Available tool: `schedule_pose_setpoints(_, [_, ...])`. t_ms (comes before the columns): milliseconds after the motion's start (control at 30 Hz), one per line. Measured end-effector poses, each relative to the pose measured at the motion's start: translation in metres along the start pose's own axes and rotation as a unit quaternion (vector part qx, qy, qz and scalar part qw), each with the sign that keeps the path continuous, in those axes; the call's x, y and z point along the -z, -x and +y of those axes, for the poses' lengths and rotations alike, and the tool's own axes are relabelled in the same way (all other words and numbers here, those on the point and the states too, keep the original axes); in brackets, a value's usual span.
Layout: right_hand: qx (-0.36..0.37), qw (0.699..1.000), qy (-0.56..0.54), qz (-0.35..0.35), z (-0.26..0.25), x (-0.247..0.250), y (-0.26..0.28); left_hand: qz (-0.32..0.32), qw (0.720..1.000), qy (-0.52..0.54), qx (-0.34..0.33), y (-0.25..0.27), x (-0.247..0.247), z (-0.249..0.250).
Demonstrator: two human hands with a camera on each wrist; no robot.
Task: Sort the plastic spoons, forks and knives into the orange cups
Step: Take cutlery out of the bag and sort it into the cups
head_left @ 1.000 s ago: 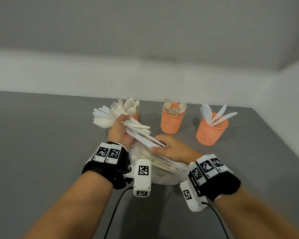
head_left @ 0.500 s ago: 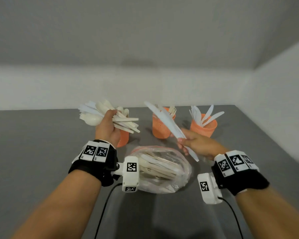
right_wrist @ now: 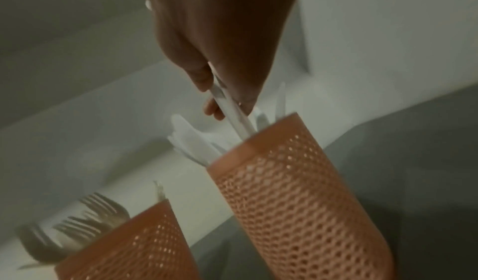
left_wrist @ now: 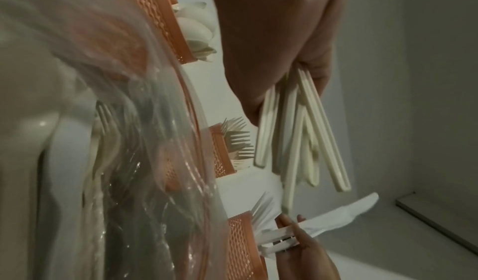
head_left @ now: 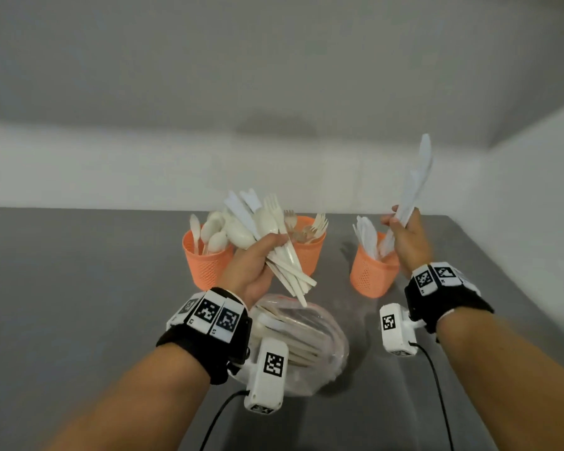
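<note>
Three orange mesh cups stand in a row on the grey table: the left cup (head_left: 202, 265) with spoons, the middle cup (head_left: 310, 252) with forks, the right cup (head_left: 370, 275) with knives. My left hand (head_left: 258, 265) grips a mixed bundle of white cutlery (head_left: 261, 222) above the table between the left and middle cups. My right hand (head_left: 404, 236) pinches white knives (head_left: 415, 180) upright, their handle ends (right_wrist: 232, 112) at the rim of the knife cup (right_wrist: 292, 182). The fork cup (right_wrist: 145, 243) is beside it.
A clear plastic bag (head_left: 306, 340) holding more cutlery lies on the table between my wrists, in front of the cups. White walls close the table at the back and right. The table edge runs along the right side.
My right hand carried the knives from above the bag rightward to the knife cup and turned them upright. The left hand shifted right with its bundle, now standing more upright.
</note>
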State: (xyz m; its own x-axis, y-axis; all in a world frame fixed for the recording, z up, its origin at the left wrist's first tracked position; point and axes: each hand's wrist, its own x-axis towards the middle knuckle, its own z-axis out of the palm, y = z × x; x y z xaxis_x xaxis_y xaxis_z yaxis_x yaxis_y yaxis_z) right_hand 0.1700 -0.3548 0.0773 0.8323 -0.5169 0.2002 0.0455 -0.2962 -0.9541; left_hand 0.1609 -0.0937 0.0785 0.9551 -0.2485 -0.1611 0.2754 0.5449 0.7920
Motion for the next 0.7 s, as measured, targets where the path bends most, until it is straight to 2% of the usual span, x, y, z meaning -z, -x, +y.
schedule_pose_setpoints(100, [-0.039, 0.999, -0.03, -0.025, 0.016, 0.0, -0.003, -0.006, 1.0, -0.015, -0.005, 0.002, -0.008, -0.006])
schedule_pose_setpoints(233, [-0.007, 0.998, -0.018, -0.065, 0.024, 0.001, -0.005, -0.023, 0.999, -0.043, -0.009, 0.005, -0.019, -0.015])
schedule_pose_setpoints(267, [0.011, 0.998, 0.008, -0.068, 0.024, 0.001, -0.005, -0.019, 0.999, -0.048, -0.014, 0.005, -0.02, -0.017])
schedule_pose_setpoints(333, [0.101, 0.992, 0.07, -0.042, 0.018, 0.001, -0.003, -0.012, 0.998, -0.047, -0.026, 0.005, -0.024, -0.02])
schedule_pose_setpoints(400, [0.199, 0.977, 0.07, -0.023, -0.002, -0.002, 0.007, -0.011, 0.998, -0.042, -0.043, 0.004, -0.028, -0.022])
schedule_pose_setpoints(433, [0.221, 0.973, 0.055, -0.04, -0.014, -0.005, 0.014, -0.01, 0.998, -0.036, -0.048, 0.003, -0.03, -0.023])
schedule_pose_setpoints(467, [0.228, 0.97, 0.038, -0.081, -0.027, -0.009, 0.023, -0.006, 0.998, -0.031, -0.053, 0.002, -0.033, -0.024])
schedule_pose_setpoints(533, [0.202, 0.956, 0.028, -0.212, -0.05, -0.017, 0.045, 0.007, 0.998, -0.013, -0.066, -0.001, -0.036, -0.025])
schedule_pose_setpoints(600, [0.149, 0.918, 0.081, -0.358, -0.061, -0.027, 0.066, 0.009, 0.997, 0.01, -0.074, -0.003, -0.037, -0.025])
schedule_pose_setpoints(633, [0.134, 0.895, 0.122, -0.408, -0.062, -0.032, 0.073, 0.002, 0.997, 0.017, -0.078, -0.001, -0.038, -0.025])
schedule_pose_setpoints(667, [0.133, 0.879, 0.152, -0.432, -0.06, -0.038, 0.079, -0.006, 0.996, 0.02, -0.083, 0.0, -0.038, -0.025])
schedule_pose_setpoints(700, [0.132, 0.875, 0.163, -0.435, -0.058, -0.043, 0.082, -0.011, 0.996, 0.022, -0.084, 0.001, -0.038, -0.024])
